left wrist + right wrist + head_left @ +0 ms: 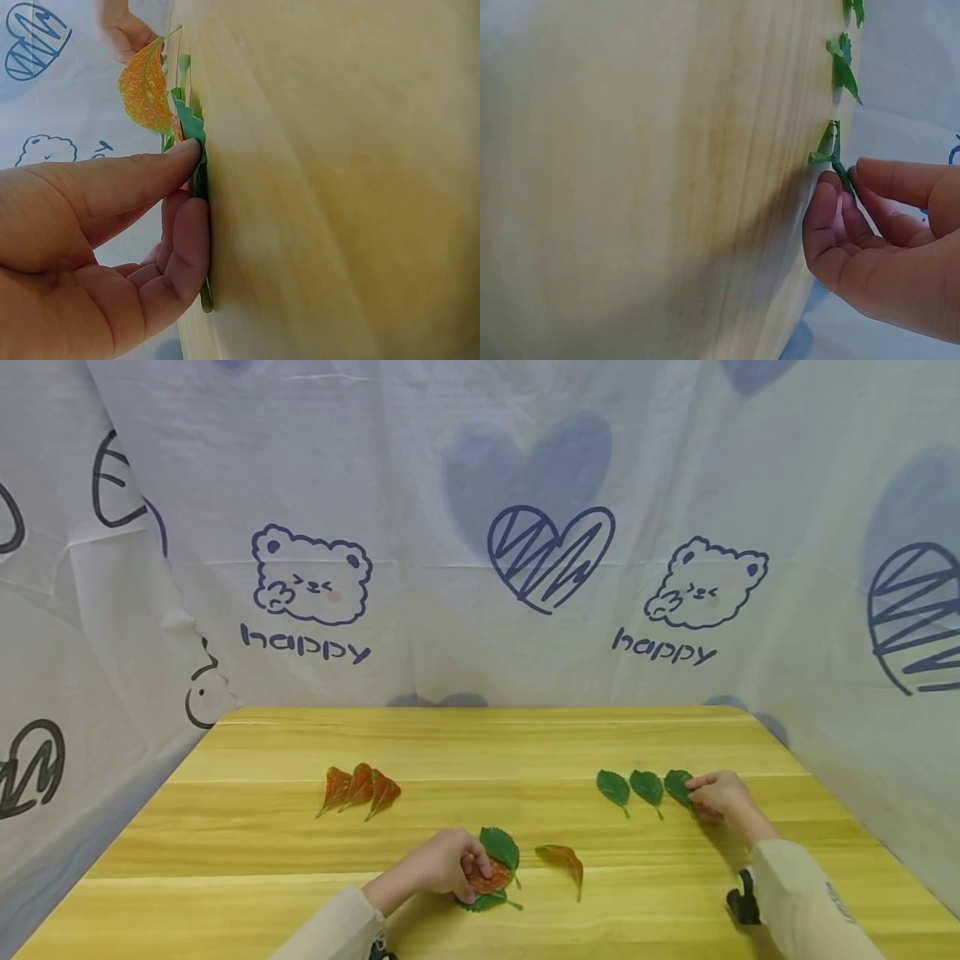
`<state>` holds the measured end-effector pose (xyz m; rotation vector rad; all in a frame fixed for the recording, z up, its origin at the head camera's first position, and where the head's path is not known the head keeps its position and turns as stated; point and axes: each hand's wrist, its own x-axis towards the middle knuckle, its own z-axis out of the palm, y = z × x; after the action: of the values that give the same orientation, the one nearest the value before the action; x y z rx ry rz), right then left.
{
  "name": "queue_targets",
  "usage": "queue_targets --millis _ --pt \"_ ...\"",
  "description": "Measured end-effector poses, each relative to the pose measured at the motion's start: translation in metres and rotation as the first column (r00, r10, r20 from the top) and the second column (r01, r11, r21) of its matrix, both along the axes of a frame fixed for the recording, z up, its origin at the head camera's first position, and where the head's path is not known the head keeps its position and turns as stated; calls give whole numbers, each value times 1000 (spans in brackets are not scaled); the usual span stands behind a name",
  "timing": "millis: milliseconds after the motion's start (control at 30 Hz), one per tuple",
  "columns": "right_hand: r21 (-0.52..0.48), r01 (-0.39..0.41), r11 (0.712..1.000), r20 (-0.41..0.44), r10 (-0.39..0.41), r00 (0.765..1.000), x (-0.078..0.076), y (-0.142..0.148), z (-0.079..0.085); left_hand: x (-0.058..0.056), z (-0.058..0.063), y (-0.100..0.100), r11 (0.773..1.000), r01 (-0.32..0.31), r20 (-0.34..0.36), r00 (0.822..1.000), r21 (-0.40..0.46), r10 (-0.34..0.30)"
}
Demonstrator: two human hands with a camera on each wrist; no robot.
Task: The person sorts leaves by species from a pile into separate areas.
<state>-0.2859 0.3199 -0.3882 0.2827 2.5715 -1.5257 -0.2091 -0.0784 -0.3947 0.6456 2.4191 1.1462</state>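
Observation:
My left hand (450,864) is at a small pile of leaves left of the table's front middle. Its curled fingertips are on a red leaf (491,878), which overlaps a green leaf (501,847) behind it and another green leaf (487,902) in front. In the left wrist view the thumb overlaps the front green leaf (193,120); I cannot tell whether that one is gripped too. Farther right, my right hand (722,795) pinches a green leaf (677,785) by its edge, at the right end of a row with two other green leaves (647,787).
Three red leaves (360,785) lie fanned side by side at the back left of the wooden table (225,852). A curled red-orange leaf (564,857) lies just right of the pile. A white printed cloth (427,527) hangs behind the table.

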Motion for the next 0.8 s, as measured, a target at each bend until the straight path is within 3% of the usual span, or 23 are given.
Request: queue_targets --millis 233,500,800 --pt "23 -24 999 26 24 999 -1 0 1 1 1 0 1000 0 1 1000 2 0" --pt "251 -87 964 -87 112 990 3 -7 2 1 2 1 1000 0 5 1000 -5 0" --pt "339 -59 939 -163 120 979 8 -22 13 0 2 1 1000 2 13 1000 -6 -2"
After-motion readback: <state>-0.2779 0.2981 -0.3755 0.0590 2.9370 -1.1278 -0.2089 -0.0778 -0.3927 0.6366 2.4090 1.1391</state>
